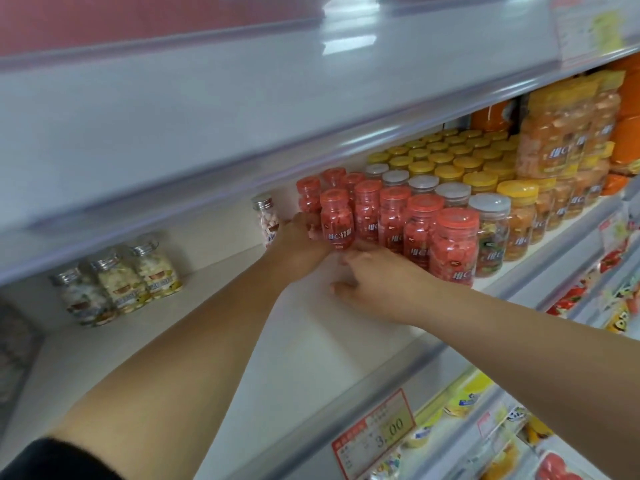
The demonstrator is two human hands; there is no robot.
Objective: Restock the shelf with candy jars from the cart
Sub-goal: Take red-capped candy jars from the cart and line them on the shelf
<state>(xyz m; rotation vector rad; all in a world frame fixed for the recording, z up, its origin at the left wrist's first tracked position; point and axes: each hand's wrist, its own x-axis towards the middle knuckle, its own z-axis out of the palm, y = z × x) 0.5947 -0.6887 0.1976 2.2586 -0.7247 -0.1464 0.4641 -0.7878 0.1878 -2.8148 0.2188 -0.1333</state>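
Both bare arms reach in over the white shelf (270,348), and the hands meet near the middle of the view. The left hand (300,234) grips a red-lidded candy jar (337,219), its fingers (313,233) curled round the lower part of the jar from the 9 o'clock side. The jar stands upright, at or just above the shelf board, at the left front corner of a block of matching red-lidded jars (420,230), which runs off from it towards 3 o'clock. The right hand (375,284) sits just at 5 o'clock of the held jar, palm down over the board. Its fingers (346,260) are loosely bent and apart, clamped on nothing I can see. Whether the topmost fingertips touch the jar's base I cannot tell, since the picture is blurred there. At 3 o'clock of the red block stands a row of clear-lidded jars (490,223), with many yellow-lidded jars (460,157) behind it towards 1 o'clock, and larger orange candy jars (554,133) stacked further right. At 9 o'clock of the left hand, just beside it, stands a lone silver-capped jar (266,220) of pale pink sweets. Three more silver-capped jars (121,282) stand together well apart at 8 o'clock. A red-bordered price tag (375,433) reading 3.00 hangs on the shelf's front rail at 6 o'clock. A black sleeve (52,460) shows at the left arm's near end.
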